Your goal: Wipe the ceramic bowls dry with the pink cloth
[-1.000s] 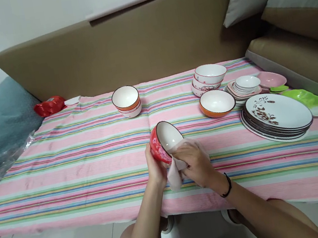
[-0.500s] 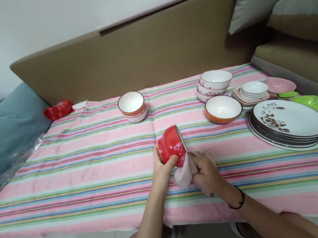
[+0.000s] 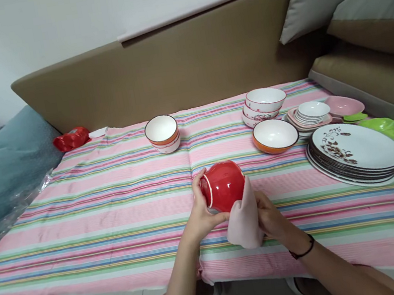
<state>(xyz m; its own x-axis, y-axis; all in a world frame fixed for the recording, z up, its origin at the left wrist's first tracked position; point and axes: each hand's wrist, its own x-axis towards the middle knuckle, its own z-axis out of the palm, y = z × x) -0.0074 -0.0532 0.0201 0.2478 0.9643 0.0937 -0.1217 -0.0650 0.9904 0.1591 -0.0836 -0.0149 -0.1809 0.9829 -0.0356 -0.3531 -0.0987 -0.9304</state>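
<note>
A glossy red bowl [image 3: 225, 185] is tilted on its side above the striped cloth, its white-edged foot ring facing left. My left hand [image 3: 201, 214] grips it around the base, thumb along the near side. In my right hand [image 3: 268, 213] is a pale pink wiping cloth [image 3: 245, 220], bunched in the fingers and pressed to the bowl's right rim. The bowl's inside is hidden. Beyond it stands a small stack of bowls [image 3: 161, 129], the top one white inside with an orange outside.
At the right are an orange-sided bowl [image 3: 275, 135], stacked white bowls [image 3: 266, 99], small white dishes [image 3: 313, 110], a pile of plates [image 3: 358, 148], a pink dish [image 3: 344, 105] and a green leaf-shaped dish [image 3: 390, 130]. A red package [image 3: 71, 139] lies far left; a sofa back [image 3: 170, 76] rises behind.
The red bowl has turned, so its flowered side no longer shows and its base faces more toward me. My right hand and the cloth have shifted slightly right and down.
</note>
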